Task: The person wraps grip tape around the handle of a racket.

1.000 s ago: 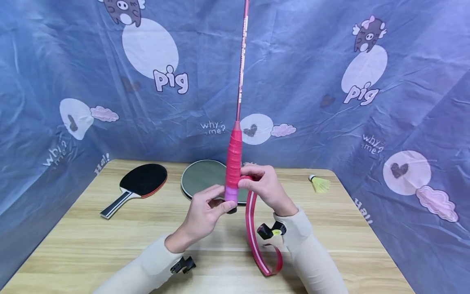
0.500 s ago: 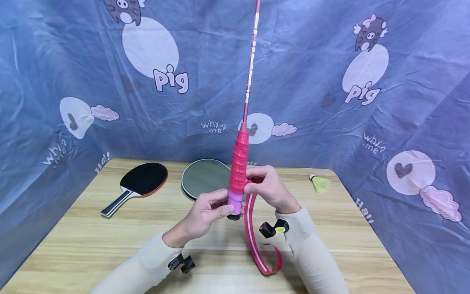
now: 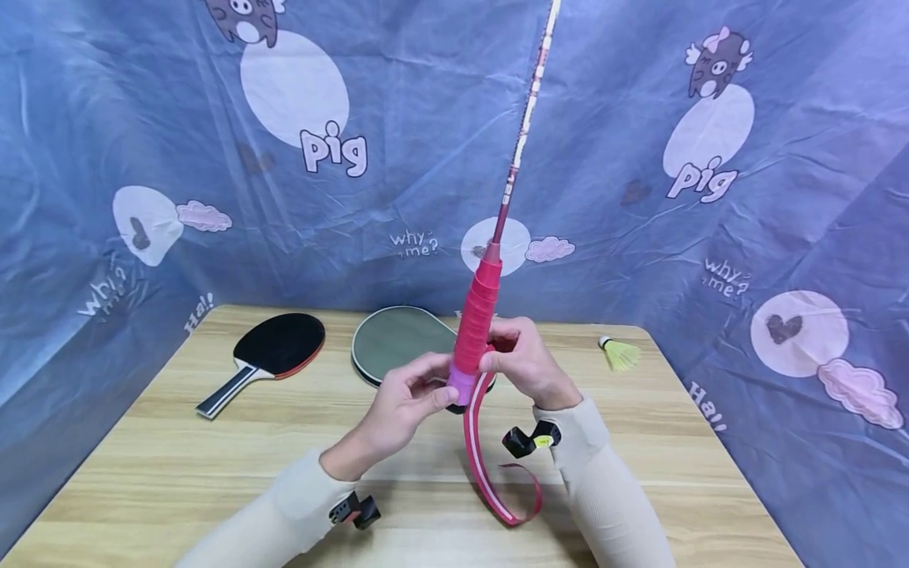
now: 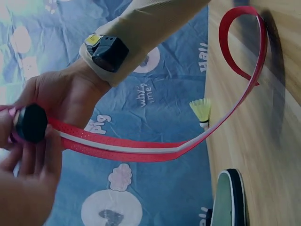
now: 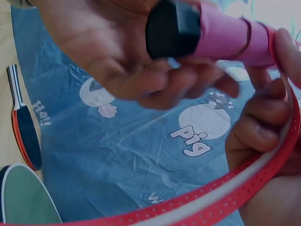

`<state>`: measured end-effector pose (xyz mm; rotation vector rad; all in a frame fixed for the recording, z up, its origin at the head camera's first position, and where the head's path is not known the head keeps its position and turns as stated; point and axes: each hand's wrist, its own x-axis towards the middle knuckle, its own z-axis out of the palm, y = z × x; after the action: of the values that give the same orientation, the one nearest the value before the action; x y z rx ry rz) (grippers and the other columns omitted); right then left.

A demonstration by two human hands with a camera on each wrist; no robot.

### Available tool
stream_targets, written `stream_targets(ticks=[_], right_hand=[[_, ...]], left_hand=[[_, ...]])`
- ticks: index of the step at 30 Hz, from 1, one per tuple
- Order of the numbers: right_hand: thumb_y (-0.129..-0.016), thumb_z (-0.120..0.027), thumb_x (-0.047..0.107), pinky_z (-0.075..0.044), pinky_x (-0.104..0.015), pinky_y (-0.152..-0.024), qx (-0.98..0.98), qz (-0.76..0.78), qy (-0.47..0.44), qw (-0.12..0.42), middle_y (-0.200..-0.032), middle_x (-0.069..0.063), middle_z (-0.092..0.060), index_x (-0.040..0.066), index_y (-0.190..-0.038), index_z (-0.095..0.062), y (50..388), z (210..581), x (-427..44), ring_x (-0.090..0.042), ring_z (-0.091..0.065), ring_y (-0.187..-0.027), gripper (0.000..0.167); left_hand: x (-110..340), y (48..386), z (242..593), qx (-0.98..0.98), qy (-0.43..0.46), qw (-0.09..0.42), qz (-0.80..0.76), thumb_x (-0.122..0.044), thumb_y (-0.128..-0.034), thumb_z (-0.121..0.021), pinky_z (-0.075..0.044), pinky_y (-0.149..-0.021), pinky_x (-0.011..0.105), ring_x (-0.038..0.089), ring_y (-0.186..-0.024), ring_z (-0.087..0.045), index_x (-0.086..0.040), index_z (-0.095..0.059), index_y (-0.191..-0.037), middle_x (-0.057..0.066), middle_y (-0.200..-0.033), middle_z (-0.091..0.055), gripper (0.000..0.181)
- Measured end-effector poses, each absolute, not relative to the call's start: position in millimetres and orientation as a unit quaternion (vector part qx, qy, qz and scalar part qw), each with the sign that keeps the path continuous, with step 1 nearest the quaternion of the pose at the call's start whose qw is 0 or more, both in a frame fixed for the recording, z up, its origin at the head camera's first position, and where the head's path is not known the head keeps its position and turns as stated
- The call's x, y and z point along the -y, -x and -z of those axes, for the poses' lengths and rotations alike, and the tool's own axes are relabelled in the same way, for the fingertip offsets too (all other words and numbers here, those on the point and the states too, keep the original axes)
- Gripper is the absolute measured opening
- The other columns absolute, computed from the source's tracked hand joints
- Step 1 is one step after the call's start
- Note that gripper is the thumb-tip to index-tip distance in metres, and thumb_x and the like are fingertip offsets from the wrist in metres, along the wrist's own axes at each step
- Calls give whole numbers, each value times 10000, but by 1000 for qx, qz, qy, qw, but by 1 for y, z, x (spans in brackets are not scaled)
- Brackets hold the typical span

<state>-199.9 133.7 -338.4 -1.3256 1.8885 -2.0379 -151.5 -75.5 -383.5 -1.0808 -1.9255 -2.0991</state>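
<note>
A badminton racket stands tilted to the right in the head view, its thin shaft [image 3: 525,126] running out of the top of the frame. Red grip tape [image 3: 477,315] is wound round most of its handle; the lowest part is bare pink [image 3: 461,385], ending in a black butt cap [image 5: 171,30]. My left hand [image 3: 398,406] holds that pink end between thumb and fingers. With thumb and fingers, my right hand [image 3: 529,364] pinches the tape beside the handle. The loose tape tail [image 3: 474,454], white-striped on its inner side, hangs in a curl towards the table. The racket head is out of view.
On the wooden table [image 3: 177,489], a black table tennis bat [image 3: 278,347] lies at the back left. A green oval case or bat with a white edge [image 3: 398,343] lies behind the hands. A yellow shuttlecock [image 3: 619,355] rests at the back right. Blue printed cloth [image 3: 426,118] surrounds the table.
The racket's shaft has swung from nearly upright to leaning right, and the handle has turned and shifted slightly right. The loose tape tail has drifted a little left. Both hands keep their holds.
</note>
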Motion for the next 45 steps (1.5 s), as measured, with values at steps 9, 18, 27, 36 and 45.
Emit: stream_targets(ticks=[9,18,27,36,45], right_hand=[[-856,-825,299,-453,-184,-588,-685,638,340,-86,-867,66,-665,29,-1065,-758,188,335,-121,-59,-553,-735,348],[-851,-829,213,-400,-155,-582,-688,637,323,-129,-796,64,-572,-123,-1062,-707,182,336,-108,-46,-483,-732,415],[-862,-815,164,-381,-201,-553,-716,604,327,-124,-779,51,-567,-59,-1082,-732,183,335,-112,-80,-462,-727,324],[-865,-790,74,-478,-192,-631,-727,588,347,-79,-953,94,-713,-46,-1056,-746,186,332,-117,-79,-561,-806,230],[-873,-795,132,-427,-172,-604,-732,584,348,-36,-893,87,-662,-75,-1069,-728,186,325,-123,-41,-511,-729,293]], left_hand=[[66,151,391,689,330,386,518,-51,-849,-793,-609,-810,264,194,-893,-707,39,-694,-1214,135,-1066,-713,389],[65,152,388,707,279,424,492,-103,-676,-941,-597,-778,214,169,-807,-718,-20,-734,-1148,82,-965,-723,522],[66,152,389,709,268,408,508,-96,-704,-923,-588,-697,218,157,-729,-705,-31,-761,-1103,61,-851,-719,436],[67,153,391,710,278,387,519,-84,-754,-885,-586,-714,186,152,-724,-700,-46,-768,-1063,52,-825,-711,332],[66,153,390,693,315,345,549,-24,-816,-819,-597,-740,173,152,-751,-693,-13,-749,-1075,87,-870,-704,269]])
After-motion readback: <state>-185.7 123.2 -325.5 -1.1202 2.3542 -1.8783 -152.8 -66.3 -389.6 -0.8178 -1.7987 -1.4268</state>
